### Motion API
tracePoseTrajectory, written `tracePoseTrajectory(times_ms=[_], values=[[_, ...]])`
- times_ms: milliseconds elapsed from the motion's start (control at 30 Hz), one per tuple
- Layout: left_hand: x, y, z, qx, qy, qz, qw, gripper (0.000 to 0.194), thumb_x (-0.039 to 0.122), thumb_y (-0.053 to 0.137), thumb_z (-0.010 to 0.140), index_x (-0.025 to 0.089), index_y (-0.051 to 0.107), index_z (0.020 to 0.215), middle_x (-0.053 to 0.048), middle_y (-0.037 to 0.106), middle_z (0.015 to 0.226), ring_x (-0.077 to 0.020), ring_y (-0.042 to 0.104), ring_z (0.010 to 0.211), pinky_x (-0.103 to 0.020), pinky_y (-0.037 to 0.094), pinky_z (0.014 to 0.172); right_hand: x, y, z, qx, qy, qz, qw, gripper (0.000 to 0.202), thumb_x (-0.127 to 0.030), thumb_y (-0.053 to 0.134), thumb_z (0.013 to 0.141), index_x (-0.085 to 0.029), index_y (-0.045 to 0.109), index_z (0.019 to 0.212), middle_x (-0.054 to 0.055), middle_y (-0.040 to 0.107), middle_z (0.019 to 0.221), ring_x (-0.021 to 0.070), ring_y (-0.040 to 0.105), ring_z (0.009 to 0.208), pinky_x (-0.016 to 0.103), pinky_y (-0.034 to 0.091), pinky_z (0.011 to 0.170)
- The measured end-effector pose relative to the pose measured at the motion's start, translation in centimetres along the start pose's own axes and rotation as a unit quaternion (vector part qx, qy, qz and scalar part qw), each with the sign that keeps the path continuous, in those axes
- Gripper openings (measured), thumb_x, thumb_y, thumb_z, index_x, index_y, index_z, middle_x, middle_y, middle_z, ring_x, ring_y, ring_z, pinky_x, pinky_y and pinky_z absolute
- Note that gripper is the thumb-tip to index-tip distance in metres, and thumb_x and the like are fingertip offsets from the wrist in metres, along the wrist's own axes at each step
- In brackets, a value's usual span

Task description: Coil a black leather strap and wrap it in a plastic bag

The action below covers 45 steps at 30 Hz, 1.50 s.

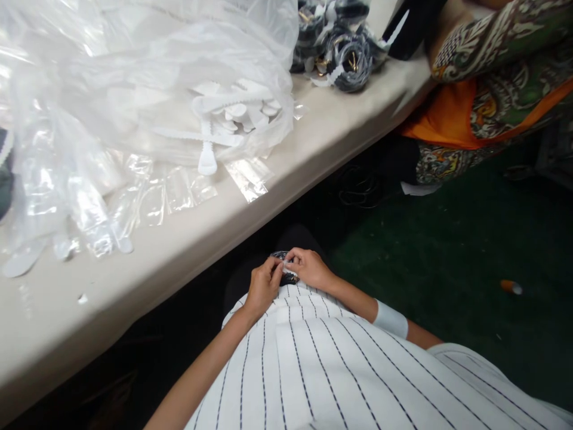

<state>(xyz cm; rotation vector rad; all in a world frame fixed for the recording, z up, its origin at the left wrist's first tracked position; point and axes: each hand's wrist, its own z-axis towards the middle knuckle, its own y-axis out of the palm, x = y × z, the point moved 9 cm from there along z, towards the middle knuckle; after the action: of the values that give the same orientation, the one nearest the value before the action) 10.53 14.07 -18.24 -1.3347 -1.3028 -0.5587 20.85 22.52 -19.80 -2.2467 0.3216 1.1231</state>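
Note:
My left hand (263, 285) and my right hand (308, 267) meet in my lap, below the table edge, above my striped shirt. Both pinch a small dark coiled cable bundle (281, 257) with a white strap (289, 272) around it. Most of the bundle is hidden by my fingers. A white band sits on my right wrist.
A beige table (313, 149) runs diagonally at the left. On it lie a big clear plastic bag (147, 77) of white straps (215, 128), small clear sleeves (152, 200) and a pile of black cable coils (344, 42). Another person in patterned clothing (496, 77) sits at the upper right. Green floor.

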Motion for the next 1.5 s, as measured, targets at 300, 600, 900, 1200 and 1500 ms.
tracePoseTrajectory(times_ms=[300, 600, 900, 1200, 1500], values=[[0.1, -0.3, -0.2, 0.021, 0.009, 0.023, 0.999, 0.019, 0.032, 0.049, 0.095, 0.018, 0.062, 0.091, -0.001, 0.066, 0.072, -0.0145, 0.062, 0.065, -0.023, 0.044, 0.062, 0.7, 0.0, 0.7, -0.034, 0.005, 0.059, 0.998, 0.016, -0.029, 0.069, 0.077, -0.015, 0.071, 0.084, -0.004, 0.056, 0.056, 0.0081, 0.048, 0.053, 0.019, 0.031, 0.050], [1.1, 0.4, -0.5, -0.008, 0.100, 0.117, 0.988, 0.019, 0.027, 0.046, 0.096, 0.017, 0.062, 0.096, -0.007, 0.068, 0.088, -0.0179, 0.064, 0.076, -0.027, 0.047, 0.072, 1.7, 1.4, 1.0, -0.020, 0.050, 0.117, 0.992, 0.012, -0.021, 0.065, 0.073, -0.012, 0.071, 0.080, -0.002, 0.058, 0.053, 0.0079, 0.048, 0.041, 0.020, 0.035, 0.044], [1.2, -0.5, -0.6, 0.009, 0.109, 0.137, 0.984, 0.017, 0.025, 0.047, 0.096, 0.018, 0.062, 0.094, -0.005, 0.070, 0.083, -0.0159, 0.065, 0.071, -0.024, 0.049, 0.070, 1.1, 1.5, 0.6, 0.007, 0.004, 0.075, 0.997, 0.011, -0.025, 0.067, 0.078, -0.015, 0.072, 0.077, 0.000, 0.064, 0.058, 0.0111, 0.055, 0.053, 0.022, 0.038, 0.052], [0.3, -0.1, -0.2, -0.023, 0.079, 0.111, 0.990, 0.019, 0.025, 0.045, 0.096, 0.018, 0.061, 0.091, -0.005, 0.069, 0.081, -0.0170, 0.066, 0.073, -0.027, 0.049, 0.071, 0.6, 1.6, 1.1, 0.024, -0.011, 0.037, 0.999, 0.006, -0.016, 0.065, 0.074, -0.015, 0.069, 0.069, -0.002, 0.060, 0.053, 0.0093, 0.051, 0.052, 0.021, 0.035, 0.054], [-0.7, -0.5, 0.6, -0.047, 0.026, 0.057, 0.997, 0.018, 0.023, 0.049, 0.095, 0.020, 0.062, 0.107, -0.002, 0.069, 0.082, -0.0156, 0.067, 0.075, -0.026, 0.052, 0.073, 0.0, 1.3, 0.1, 0.036, -0.054, 0.061, 0.996, 0.013, -0.020, 0.062, 0.081, -0.017, 0.070, 0.072, -0.002, 0.064, 0.062, 0.0076, 0.048, 0.053, 0.021, 0.034, 0.055]])
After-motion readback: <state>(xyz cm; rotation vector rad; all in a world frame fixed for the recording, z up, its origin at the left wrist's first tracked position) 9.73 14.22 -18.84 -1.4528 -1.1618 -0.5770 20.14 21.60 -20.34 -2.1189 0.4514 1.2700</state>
